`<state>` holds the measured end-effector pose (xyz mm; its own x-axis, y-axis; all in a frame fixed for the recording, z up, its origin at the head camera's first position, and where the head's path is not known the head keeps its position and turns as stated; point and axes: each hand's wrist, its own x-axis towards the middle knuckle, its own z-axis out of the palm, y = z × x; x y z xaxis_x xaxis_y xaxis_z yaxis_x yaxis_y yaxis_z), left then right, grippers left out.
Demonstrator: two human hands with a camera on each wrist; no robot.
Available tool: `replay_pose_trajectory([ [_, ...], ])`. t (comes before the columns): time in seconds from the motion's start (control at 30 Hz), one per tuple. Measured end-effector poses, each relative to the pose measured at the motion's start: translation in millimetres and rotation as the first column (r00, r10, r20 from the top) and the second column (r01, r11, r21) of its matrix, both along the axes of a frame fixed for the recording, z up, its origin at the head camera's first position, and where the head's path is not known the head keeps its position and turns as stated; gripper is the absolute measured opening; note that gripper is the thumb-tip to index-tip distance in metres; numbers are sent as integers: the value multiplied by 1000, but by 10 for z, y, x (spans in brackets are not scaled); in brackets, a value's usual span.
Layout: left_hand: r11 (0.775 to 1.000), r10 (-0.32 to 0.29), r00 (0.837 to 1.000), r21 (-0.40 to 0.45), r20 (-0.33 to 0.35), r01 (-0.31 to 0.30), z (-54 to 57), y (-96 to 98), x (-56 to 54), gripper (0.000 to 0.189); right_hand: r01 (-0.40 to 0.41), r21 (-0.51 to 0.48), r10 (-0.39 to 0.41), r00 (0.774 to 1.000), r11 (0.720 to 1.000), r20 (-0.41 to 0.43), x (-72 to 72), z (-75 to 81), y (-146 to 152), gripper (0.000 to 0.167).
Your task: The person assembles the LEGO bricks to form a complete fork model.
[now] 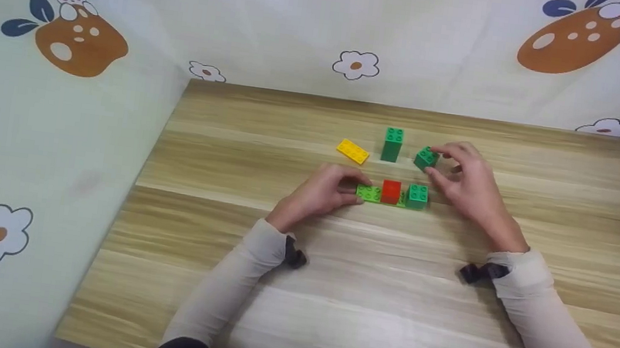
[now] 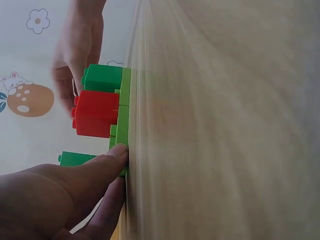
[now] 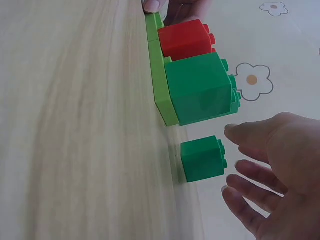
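Observation:
In the head view my left hand (image 1: 323,190) pinches the left end of a long light green base (image 1: 368,193) of studded plates. A seam crosses the base in the wrist views. Upright on it stand a red brick (image 1: 391,191) near the middle and a green brick (image 1: 417,195) at the right end. My right hand (image 1: 474,188) reaches over a loose green brick (image 1: 425,159) behind the base, thumb and fingers spread on either side. The right wrist view shows a gap between that hand (image 3: 285,170) and the loose brick (image 3: 203,159).
Behind the base, a tall green block (image 1: 392,145) stands on the wooden table (image 1: 330,295). A flat yellow plate (image 1: 353,151) lies to its left. A patterned wall covering (image 1: 280,28) borders the table at the back and left.

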<state>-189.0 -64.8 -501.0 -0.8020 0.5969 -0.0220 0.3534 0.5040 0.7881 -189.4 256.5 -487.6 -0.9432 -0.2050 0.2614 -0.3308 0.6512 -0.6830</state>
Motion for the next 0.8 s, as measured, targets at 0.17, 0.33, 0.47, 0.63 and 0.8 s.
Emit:
replay_pose_trajectory([
  [0.17, 1000, 4, 1000, -7, 10, -4, -4, 1, 2, 37, -48, 35, 47, 998, 998, 35, -19, -32, 17, 55],
  [0.33, 1000, 15, 999, 9, 37, -16, -9, -1, 8, 37, -77, 63, 71, 993, 995, 94, -22, -57, 29, 60],
  [0.47, 999, 27, 999, 18, 42, -28, -8, -1, 13, 36, -91, 74, 83, 990, 993, 113, -24, -67, 27, 59],
  [0.63, 999, 25, 998, 44, 60, -28, -18, 5, 3, 37, -76, 58, 70, 994, 995, 86, -22, -61, 24, 51],
  [0.8, 998, 30, 997, 47, 73, -33, -19, 14, -3, 38, -64, 24, 62, 996, 998, 63, -20, -52, 26, 38],
])
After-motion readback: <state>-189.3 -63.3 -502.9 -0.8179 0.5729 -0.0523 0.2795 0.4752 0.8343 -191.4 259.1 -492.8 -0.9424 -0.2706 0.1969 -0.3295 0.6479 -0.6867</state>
